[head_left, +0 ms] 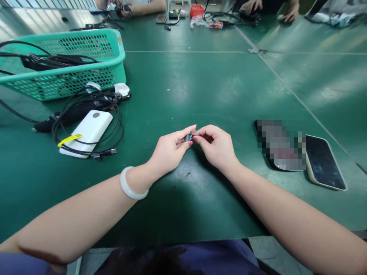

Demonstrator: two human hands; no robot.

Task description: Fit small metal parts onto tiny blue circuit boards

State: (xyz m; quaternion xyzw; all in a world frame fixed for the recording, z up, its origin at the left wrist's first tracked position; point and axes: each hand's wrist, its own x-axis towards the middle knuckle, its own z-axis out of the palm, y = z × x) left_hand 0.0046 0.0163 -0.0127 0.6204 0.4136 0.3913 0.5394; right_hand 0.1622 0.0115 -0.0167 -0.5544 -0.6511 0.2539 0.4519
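My left hand [169, 151] and my right hand [216, 147] meet just above the green table [200, 88], fingertips pinched together around a small dark part [188, 136]. Both hands grip it, the left from the left side and the right from the right. The part is tiny and mostly hidden by fingers; I cannot make out what it is. A white bangle [130, 187] sits on my left wrist.
A white power bank [87, 131] with looped black cables [86, 110] lies to the left, in front of a teal basket [71, 63] holding more cables. Two phones [325, 162] lie to the right. Other people's hands [252, 5] work at the far edge among cables and a red box [197, 9].
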